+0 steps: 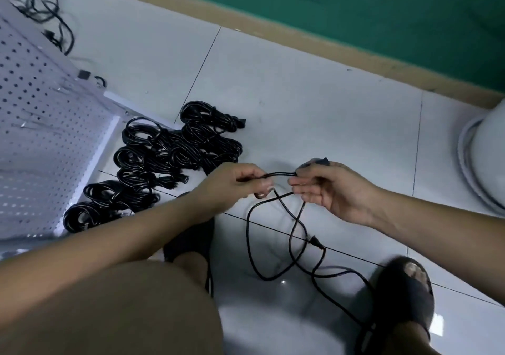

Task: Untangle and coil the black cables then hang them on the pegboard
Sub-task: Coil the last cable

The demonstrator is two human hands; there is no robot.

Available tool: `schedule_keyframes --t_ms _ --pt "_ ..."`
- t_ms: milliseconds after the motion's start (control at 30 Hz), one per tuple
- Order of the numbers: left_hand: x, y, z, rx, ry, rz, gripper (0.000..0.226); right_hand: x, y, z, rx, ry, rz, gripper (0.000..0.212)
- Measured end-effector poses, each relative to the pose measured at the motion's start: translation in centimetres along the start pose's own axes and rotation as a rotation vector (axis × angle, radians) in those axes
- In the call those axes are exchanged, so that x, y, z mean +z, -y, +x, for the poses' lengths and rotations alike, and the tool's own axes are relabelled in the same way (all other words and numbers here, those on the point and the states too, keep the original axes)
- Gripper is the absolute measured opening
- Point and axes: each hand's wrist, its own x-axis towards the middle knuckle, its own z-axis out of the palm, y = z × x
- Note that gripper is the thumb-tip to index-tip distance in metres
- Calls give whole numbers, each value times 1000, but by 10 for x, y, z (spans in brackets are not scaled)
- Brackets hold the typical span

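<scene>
While the white pegboard [41, 141] fills the left side, a heap of coiled black cables [164, 157] lies on the floor tiles [300, 95] against its edge. The left hand [232, 188] and right hand [330, 190] each pinch one loose black cable [281, 174], a short span between them; its slack and plug [314, 241] trail below.

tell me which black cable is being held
The loose cable pinched between left hand and right hand; the coiled bundles by the pegboard and the far tangle lie on the floor.
</scene>
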Motion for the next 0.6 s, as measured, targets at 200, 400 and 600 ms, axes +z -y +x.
schedule_keyframes --t_ms 200,400,600 --pt "-8 -87 -5 58 -41 60 15 -10 45 -66 -160 26 -261 3" --pt "-4 -196 -32 184 -26 138 17 -4 71 -146 -446 2 -595 9" --pt "-2 -295 -75 352 -85 189 27 29 98 -231 -747 -165 -656 26"
